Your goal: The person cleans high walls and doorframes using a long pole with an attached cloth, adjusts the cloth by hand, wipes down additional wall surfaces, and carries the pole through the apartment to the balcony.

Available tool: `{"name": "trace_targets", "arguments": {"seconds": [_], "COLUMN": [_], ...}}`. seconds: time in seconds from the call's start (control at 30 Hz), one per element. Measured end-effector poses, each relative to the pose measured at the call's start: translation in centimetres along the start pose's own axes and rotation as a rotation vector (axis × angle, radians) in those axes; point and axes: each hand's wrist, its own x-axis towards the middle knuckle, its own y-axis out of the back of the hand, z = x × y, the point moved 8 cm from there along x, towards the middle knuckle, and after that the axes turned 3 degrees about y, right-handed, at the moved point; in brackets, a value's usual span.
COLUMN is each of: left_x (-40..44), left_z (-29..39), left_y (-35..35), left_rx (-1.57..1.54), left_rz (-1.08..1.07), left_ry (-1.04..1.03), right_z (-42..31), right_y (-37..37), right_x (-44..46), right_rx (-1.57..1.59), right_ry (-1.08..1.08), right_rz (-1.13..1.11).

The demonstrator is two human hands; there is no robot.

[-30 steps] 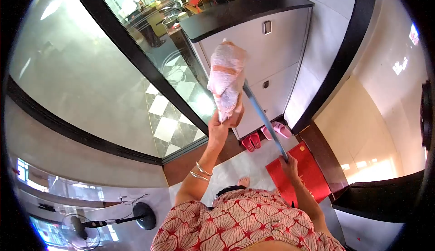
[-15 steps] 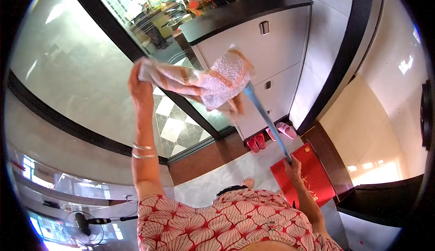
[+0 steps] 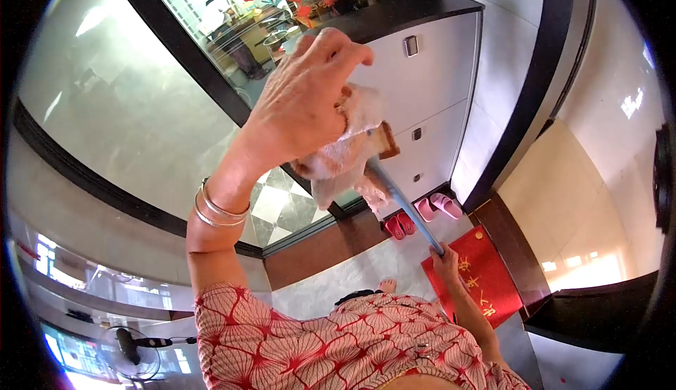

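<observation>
My left hand [image 3: 306, 101], with two silver bangles [image 3: 222, 210] at the wrist, is raised close to the camera, its fingers curled on a white towel [image 3: 334, 161] with orange-brown stripes. Bunched folds of the towel hang over the upper end of a light blue pole [image 3: 403, 198], hiding what is at that end. Lower down, my right hand [image 3: 445, 257] is closed around the pole's other end, which slants toward my body.
A white cabinet [image 3: 436, 73] with a dark top stands ahead, beside a glass door. Red slippers [image 3: 400, 226] and pink slippers [image 3: 445, 205] lie at its foot. Below my right hand is a red mat [image 3: 493, 277]. A fan [image 3: 130, 348] stands at lower left; a person [image 3: 232, 41] shows through the glass.
My left hand has come nearer the camera and to the right, bringing the stretched towel end over the pole's top. The towel is now bunched there. My right hand has barely shifted.
</observation>
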Motion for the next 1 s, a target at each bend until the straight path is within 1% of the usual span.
{"name": "trace_targets", "arguments": {"seconds": [0.03,0.07,0.1,0.13,0.2,0.23,0.27,0.33,0.37,0.4,0.47,0.5,0.53,0.6,0.63,0.67,0.7,0.73,0.77,0.8,0.87,0.93,0.97,1.0], "left_x": [-0.2,-0.4,-0.4,-0.4,0.1,0.1,-0.3,-0.7,-0.7,-0.7,-1.1,-0.9,-1.2,-1.0,-1.1,-1.3,-1.5,-1.9,-2.1,-2.3,-2.6,-2.8,-2.4,-2.2], "left_z": [-0.1,-0.3,0.2,0.3,0.8,-0.2,-0.6,-2.5,-2.3,-2.5,-1.8,-2.7,-2.6,-3.3,-2.9,-3.2,-3.3,-3.1,-4.0,-4.8,-6.6,-9.0,-9.3,-9.3], "left_y": [-0.6,-1.3,-1.2,-1.5,-1.3,-2.1,-2.9,-3.5,-3.2,-3.3,-2.6,-2.1,-1.9,-1.8,-2.4,-3.0,-3.8,-4.3,-4.6,-4.6,-4.4,-5.5,-6.4,-7.1], "left_rx": [-0.05,-0.101,-0.138,-0.145,-0.182,-0.109,-0.122,-0.054,-0.084,-0.09,-0.11,-0.066,-0.07,-0.142,-0.203,-0.218,-0.264,-0.314,-0.402,-0.461,-0.472,-0.677,-0.761,-0.768], "left_rz": [-0.086,-0.174,-0.113,-0.113,0.026,0.078,0.07,0.029,0.033,0.031,0.131,0.223,0.22,0.08,-0.004,-0.008,-0.005,-0.004,-0.028,-0.028,0.118,0.248,0.187,0.187], "left_ry": [0.066,0.132,0.077,0.077,-0.035,0.009,0.011,0.088,0.011,0.002,-0.097,-0.036,-0.032,0.188,0.136,0.136,0.071,0.007,0.169,0.262,0.276,0.429,0.411,0.403], "right_z": [0.5,0.8,1.1,1.4,1.1,0.9,1.0,1.1,0.9,0.8,1.0,0.9,0.6,-1.7,-1.5,-1.7,-2.4,-2.4,-2.4,-2.3,-1.7,-2.0,-2.7,-3.3], "right_y": [-0.4,-0.6,-0.4,-0.2,-0.1,-0.4,-0.5,0.1,0.4,0.4,0.4,0.4,0.4,1.0,0.9,1.1,1.4,1.6,1.7,1.8,2.2,2.8,3.1,3.4], "right_x": [0.1,0.3,0.2,0.2,0.7,0.9,1.0,1.4,1.5,1.3,1.2,1.3,1.2,1.5,1.6,1.8,1.8,1.8,1.6,1.6,1.9,1.8,1.7,1.9], "right_rx": [0.001,0.115,0.224,0.22,0.084,0.082,0.054,0.023,-0.036,-0.097,-0.075,-0.052,-0.055,0.022,0.015,-0.057,-0.133,-0.145,-0.066,0.014,0.045,0.074,0.101,0.131], "right_ry": [-0.001,-0.008,-0.016,-0.02,-0.045,-0.059,-0.073,-0.076,-0.04,-0.013,-0.043,-0.06,-0.065,-0.085,-0.095,-0.018,0.058,0.04,-0.006,-0.046,-0.048,-0.039,-0.035,-0.029], "right_rz": [-0.002,0.036,0.077,0.079,0.09,0.092,0.099,0.121,0.12,0.114,0.125,0.127,0.124,0.134,0.139,0.178,0.213,0.214,0.208,0.216,0.258,0.281,0.286,0.291]}}
